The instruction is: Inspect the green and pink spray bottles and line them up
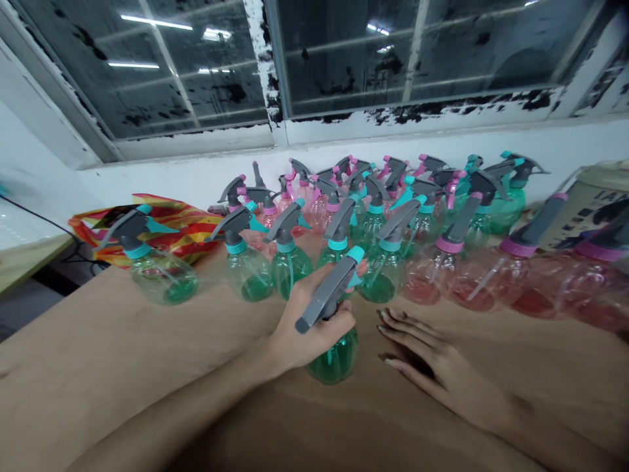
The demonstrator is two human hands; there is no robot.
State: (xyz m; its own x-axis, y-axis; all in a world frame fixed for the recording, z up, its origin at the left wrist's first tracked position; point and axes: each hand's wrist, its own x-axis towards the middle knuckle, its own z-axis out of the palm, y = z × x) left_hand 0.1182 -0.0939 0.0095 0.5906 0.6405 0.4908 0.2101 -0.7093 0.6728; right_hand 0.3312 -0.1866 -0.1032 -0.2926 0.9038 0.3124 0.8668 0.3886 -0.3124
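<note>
My left hand (307,324) is wrapped round the neck of a green spray bottle (334,357) with a grey trigger head (327,295) and teal collar; the bottle stands on the brown table (122,367) near me. My right hand (432,357) lies flat on the table just right of that bottle, fingers stretched out and holding nothing. Behind both hands stands a row of green spray bottles (287,262), with pink spray bottles (442,275) to the right.
Many more green and pink spray bottles (373,190) crowd the back of the table against a white wall under a window (275,98). A lone green bottle (157,272) stands at left before a red-yellow striped bag (167,226). A pale container (590,203) sits far right.
</note>
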